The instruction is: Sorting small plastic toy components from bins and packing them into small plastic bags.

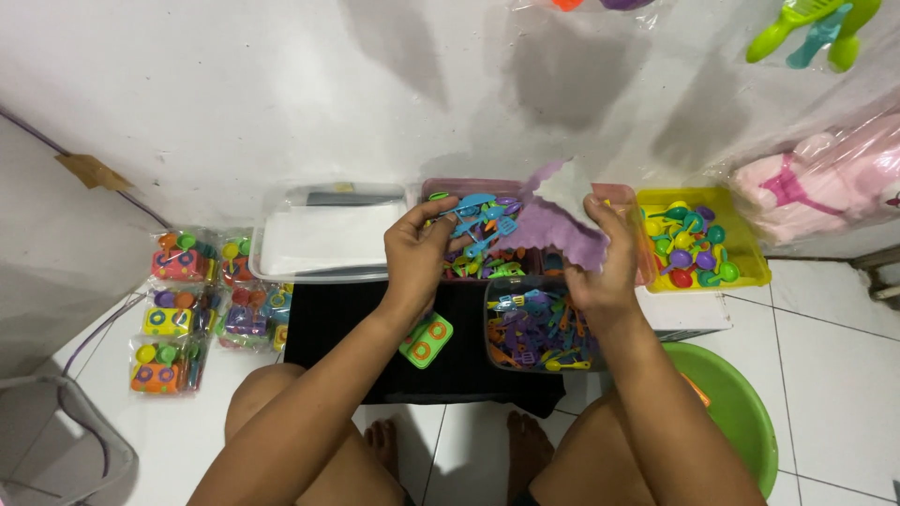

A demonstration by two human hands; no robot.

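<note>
White floor tiles (825,375) and a pale wall frame a black cloth (459,347) spread in front of the seated person. Held above it is a purple card backing (553,234) with a wavy edge. The right hand (605,258) pinches its right side, while the left hand (417,248) closes around small blue toy utensils (478,220) at its left edge. That loose bunch looks easy to drop; a slip would likely scatter pieces into the pink bin (469,187) or clear tub (534,328) of mixed utensils directly below, where they would be hard to pick out again. A green toy stove plate (425,339) lies loose on the cloth near the left wrist and could be knocked aside. Further out sit a lidded clear box (328,234), a yellow tray (741,272), finished packets (178,309) at left and a green basin (741,412) crowding the right knee.
</note>
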